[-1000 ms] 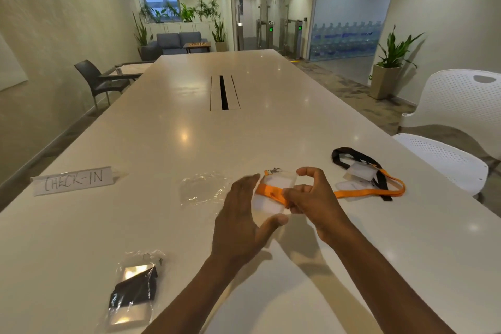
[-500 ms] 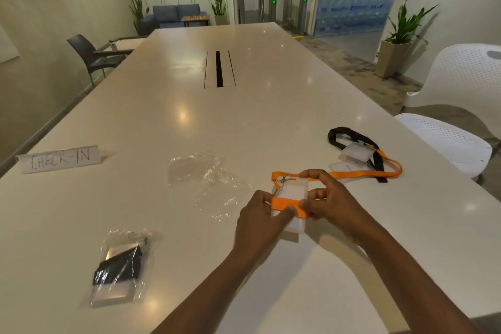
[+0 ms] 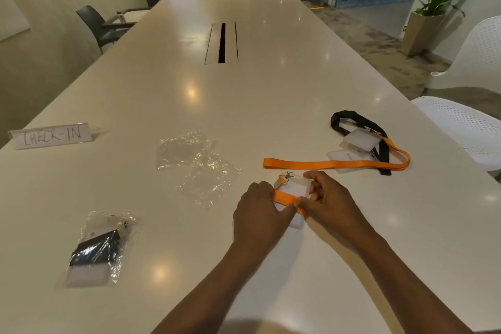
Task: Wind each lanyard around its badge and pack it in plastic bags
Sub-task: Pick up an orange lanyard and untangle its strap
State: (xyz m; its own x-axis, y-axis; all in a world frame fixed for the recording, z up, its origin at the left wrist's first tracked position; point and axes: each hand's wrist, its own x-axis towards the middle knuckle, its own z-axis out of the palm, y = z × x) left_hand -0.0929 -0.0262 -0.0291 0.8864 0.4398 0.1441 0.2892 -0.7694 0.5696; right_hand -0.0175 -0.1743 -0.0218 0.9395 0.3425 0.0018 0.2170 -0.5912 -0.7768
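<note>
Holding a clear badge (image 3: 294, 190) flat on the white table (image 3: 271, 106), the left hand (image 3: 261, 214) grips its near edge while the right hand (image 3: 329, 202) pinches the orange lanyard (image 3: 333, 163) wrapped across it. The strap's loose loop trails right, toward two more badges (image 3: 359, 141). Empty plastic bags (image 3: 195, 163) lie left; a packed bag (image 3: 95, 249) lies nearer, far left.

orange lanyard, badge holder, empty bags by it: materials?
Orange lanyard: flat woven fabric, matte, probably polyester; lies limp.
Badge holder: soft frosted plastic, likely vinyl; the card shows through.
Clip: shiny metal.
Empty bags: thin clear film, crinkled and glinting.
</note>
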